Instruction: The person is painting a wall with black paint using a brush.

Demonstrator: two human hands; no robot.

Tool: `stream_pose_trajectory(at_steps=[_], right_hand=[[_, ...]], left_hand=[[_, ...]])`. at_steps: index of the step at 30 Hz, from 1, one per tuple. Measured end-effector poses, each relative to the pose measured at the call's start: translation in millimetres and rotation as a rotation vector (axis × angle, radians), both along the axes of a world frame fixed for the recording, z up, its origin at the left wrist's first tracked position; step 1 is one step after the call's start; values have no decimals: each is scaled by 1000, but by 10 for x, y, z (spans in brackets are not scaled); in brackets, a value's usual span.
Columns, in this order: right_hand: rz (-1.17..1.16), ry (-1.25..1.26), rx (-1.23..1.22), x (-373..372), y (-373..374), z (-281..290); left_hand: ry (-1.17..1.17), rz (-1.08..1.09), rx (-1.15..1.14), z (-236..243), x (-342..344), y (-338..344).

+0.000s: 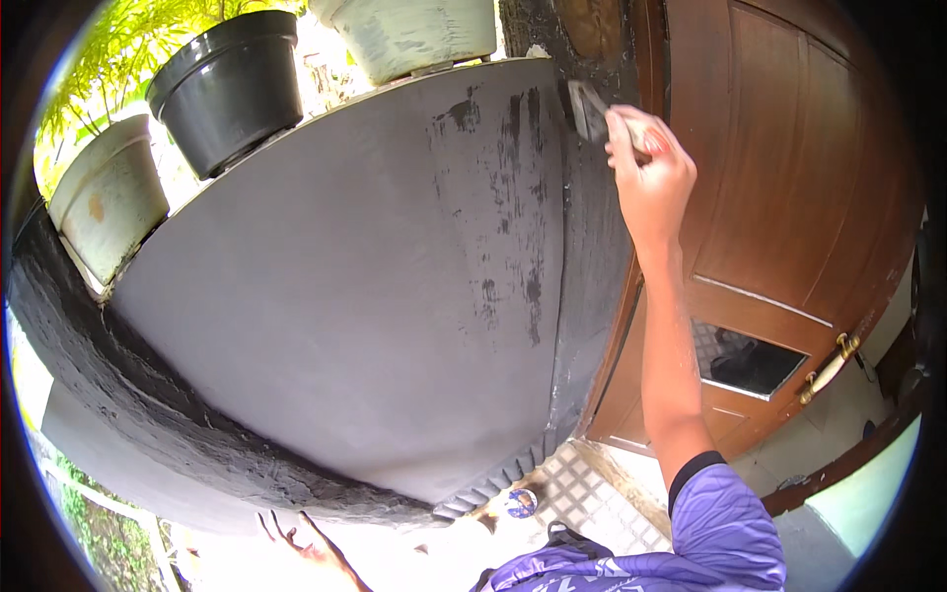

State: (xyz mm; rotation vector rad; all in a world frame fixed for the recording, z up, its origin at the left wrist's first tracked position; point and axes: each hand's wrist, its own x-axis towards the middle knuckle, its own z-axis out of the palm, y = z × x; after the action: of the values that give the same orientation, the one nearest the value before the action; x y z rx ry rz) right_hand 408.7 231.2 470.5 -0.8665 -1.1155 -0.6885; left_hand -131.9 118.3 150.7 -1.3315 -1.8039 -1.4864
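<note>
my right hand [646, 173] is clenched around the handle of a paintbrush [590, 111], fingers wrapped tight, with the bristle head laid against the grey wall [345, 296] near its top, right at the corner where the wall meets the brown wooden door [779, 178]. to do this stroke well i judge the brush should stay flat on the wall face and run parallel to the corner edge, with light, even pressure, so the bristles do not flick across onto the door wood. short overlapping passes look wise here, since the patch just left of the brush is streaky.

the wall itself is a broad matte grey face. near the brush it carries dark vertical smears and scuffs, trailing downward from the top edge; further left from those marks it is smooth and uniform. its narrow side face, toward the door, is darker and rough.

my left hand [311, 543] hangs low, well below the wall's lower edge, fingers spread wide and holding nothing.

on top of the wall stand a black pot [232, 89], a pale pot [109, 192] left of it and another pale pot [419, 35] right of it. below the wall's bottom corner a small round tin [520, 502] sits on the tiled floor [582, 493].
</note>
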Motion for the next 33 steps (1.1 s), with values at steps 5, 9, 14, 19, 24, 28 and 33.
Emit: stream_pose_trajectory(at_steps=[5, 9, 14, 19, 24, 28, 33], right_hand=[[-138, -195, 48, -208, 334, 313], [-129, -383, 25, -749, 399, 264], [353, -300, 21, -905, 138, 223], [457, 99, -6, -27, 394, 370], [-32, 20, 98, 135, 430, 438], [-115, -206, 51, -427, 469, 228], [197, -409, 103, -1316, 167, 20]], left_hand=[[-1, 4, -20, 29, 133, 45], [32, -32, -23, -55, 75, 55], [52, -87, -71, -77, 53, -68], [-8, -104, -112, -289, -4, -260], [-25, -125, -100, -466, -92, -376], [-45, -199, -86, -507, -142, -289], [-67, -272, -79, -463, -127, -258]])
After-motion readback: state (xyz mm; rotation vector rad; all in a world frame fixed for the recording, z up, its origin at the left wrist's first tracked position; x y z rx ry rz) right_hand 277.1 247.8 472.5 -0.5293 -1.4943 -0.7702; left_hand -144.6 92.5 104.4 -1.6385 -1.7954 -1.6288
